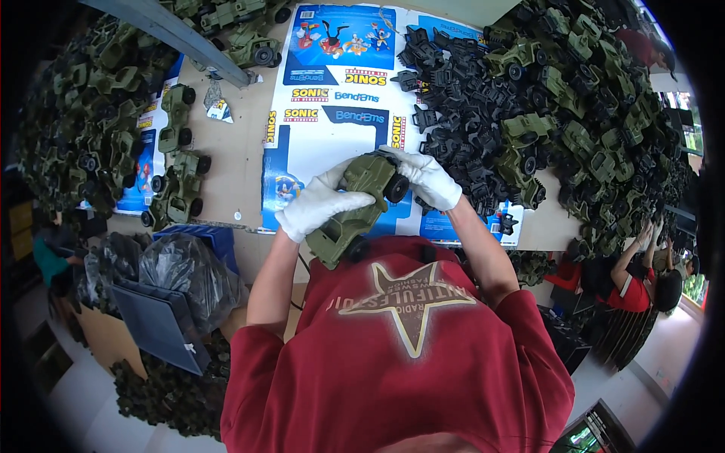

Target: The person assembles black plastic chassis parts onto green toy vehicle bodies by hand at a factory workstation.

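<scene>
An olive-green toy jeep (349,225) with black wheels is held tilted in front of my chest, over the printed card sheet. My left hand (313,204), in a white glove, is closed round its body, with the thumb lying across the side. At its far end, beside a black wheel (396,188), my white-gloved right hand (429,180) grips the front edge. A bit of black shows under those fingers; whether it is a separate part I cannot tell. Just right of that hand lies a heap of black plastic parts (464,113).
Green toy jeeps are piled at the left (98,143) and right (596,98) of the table. A metal post (174,41) crosses the far left. Grey bins (162,325) and plastic bags (189,275) stand at lower left. Other people (634,279) are at the right.
</scene>
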`<action>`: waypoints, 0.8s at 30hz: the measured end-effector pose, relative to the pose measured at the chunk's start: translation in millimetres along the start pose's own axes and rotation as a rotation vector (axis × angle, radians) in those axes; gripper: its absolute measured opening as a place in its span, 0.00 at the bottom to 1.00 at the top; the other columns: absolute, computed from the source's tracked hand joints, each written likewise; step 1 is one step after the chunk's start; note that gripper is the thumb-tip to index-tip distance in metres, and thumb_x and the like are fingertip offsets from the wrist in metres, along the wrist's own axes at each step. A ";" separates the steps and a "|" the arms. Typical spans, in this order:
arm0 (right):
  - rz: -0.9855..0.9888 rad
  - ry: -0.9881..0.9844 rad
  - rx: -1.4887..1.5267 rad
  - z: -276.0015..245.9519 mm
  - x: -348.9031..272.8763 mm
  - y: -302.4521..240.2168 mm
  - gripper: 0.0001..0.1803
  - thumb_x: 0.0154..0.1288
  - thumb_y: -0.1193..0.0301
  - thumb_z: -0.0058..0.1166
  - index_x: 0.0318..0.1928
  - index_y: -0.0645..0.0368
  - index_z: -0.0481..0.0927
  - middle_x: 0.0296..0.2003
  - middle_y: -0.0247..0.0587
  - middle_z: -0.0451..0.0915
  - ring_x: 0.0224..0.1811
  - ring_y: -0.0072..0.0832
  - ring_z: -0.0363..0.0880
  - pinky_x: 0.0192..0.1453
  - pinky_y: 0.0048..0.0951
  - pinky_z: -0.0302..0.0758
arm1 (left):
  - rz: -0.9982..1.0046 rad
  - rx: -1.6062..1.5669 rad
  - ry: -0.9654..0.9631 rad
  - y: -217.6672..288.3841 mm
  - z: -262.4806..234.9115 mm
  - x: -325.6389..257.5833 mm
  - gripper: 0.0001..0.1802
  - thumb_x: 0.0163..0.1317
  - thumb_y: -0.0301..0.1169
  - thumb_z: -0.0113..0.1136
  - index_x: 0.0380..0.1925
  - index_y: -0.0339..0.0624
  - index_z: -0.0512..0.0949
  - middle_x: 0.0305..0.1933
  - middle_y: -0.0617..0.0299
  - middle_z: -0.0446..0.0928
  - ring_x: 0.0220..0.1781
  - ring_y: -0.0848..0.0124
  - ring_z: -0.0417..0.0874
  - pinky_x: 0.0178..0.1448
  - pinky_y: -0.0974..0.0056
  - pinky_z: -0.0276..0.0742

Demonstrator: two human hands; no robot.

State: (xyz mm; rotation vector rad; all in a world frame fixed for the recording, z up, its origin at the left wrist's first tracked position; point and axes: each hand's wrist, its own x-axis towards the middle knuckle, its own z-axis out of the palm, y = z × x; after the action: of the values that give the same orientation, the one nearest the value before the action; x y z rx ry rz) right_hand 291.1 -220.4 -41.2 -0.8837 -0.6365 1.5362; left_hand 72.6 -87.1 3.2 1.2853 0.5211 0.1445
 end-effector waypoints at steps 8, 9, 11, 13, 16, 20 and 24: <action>-0.109 0.186 -0.663 14.1 21.3 -17.6 0.29 0.78 0.50 0.41 0.62 0.62 0.75 0.56 0.42 0.80 0.61 0.27 0.74 0.67 0.29 0.67 | -0.070 -0.077 0.287 -20.9 40.3 20.8 0.52 0.53 0.33 0.75 0.74 0.39 0.55 0.64 0.51 0.73 0.58 0.69 0.78 0.60 0.64 0.76; -0.152 0.201 -0.612 13.3 26.8 -12.5 0.31 0.78 0.47 0.38 0.61 0.61 0.75 0.53 0.44 0.81 0.59 0.29 0.76 0.66 0.30 0.68 | 0.103 -0.076 0.371 -43.9 39.2 26.6 0.55 0.52 0.34 0.77 0.75 0.40 0.52 0.66 0.50 0.71 0.60 0.68 0.77 0.62 0.64 0.75; -0.107 0.130 -0.748 15.2 29.7 -14.0 0.35 0.67 0.50 0.57 0.66 0.59 0.68 0.55 0.53 0.78 0.58 0.42 0.77 0.66 0.34 0.69 | 0.241 0.207 0.462 -49.6 32.0 34.4 0.62 0.47 0.39 0.80 0.76 0.41 0.48 0.66 0.51 0.70 0.63 0.67 0.75 0.67 0.63 0.71; -0.214 0.195 -1.021 45.6 18.0 -16.5 0.47 0.48 0.56 0.72 0.67 0.60 0.65 0.58 0.55 0.75 0.58 0.47 0.76 0.64 0.38 0.72 | 0.353 -0.589 0.236 -51.2 35.2 41.3 0.64 0.43 0.44 0.82 0.75 0.41 0.52 0.63 0.52 0.71 0.65 0.66 0.74 0.70 0.62 0.68; -0.386 0.290 -1.089 44.9 17.1 -5.7 0.48 0.38 0.62 0.76 0.62 0.60 0.68 0.53 0.53 0.76 0.54 0.49 0.77 0.58 0.43 0.74 | 0.370 -0.548 0.161 -54.2 31.8 47.7 0.56 0.42 0.45 0.83 0.68 0.36 0.62 0.61 0.55 0.74 0.62 0.67 0.75 0.68 0.62 0.70; -0.525 0.391 -1.127 53.4 10.2 2.5 0.37 0.46 0.63 0.73 0.57 0.59 0.72 0.46 0.51 0.77 0.49 0.50 0.78 0.55 0.44 0.75 | 0.401 -0.512 0.165 -60.0 38.0 39.2 0.50 0.43 0.43 0.83 0.62 0.33 0.67 0.59 0.56 0.75 0.59 0.69 0.77 0.65 0.63 0.73; -0.383 0.561 -0.964 42.9 10.2 25.1 0.31 0.56 0.57 0.68 0.55 0.61 0.75 0.45 0.53 0.80 0.49 0.45 0.81 0.55 0.40 0.76 | 0.297 -0.366 0.131 -71.4 33.6 44.1 0.41 0.57 0.46 0.72 0.65 0.36 0.66 0.60 0.53 0.74 0.62 0.67 0.75 0.65 0.62 0.73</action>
State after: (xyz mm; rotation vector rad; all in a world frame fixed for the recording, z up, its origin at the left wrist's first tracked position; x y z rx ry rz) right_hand 241.3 -210.7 -39.2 -1.7061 -1.0603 0.5235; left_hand 113.2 -120.2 -70.5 0.9904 0.3899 0.5510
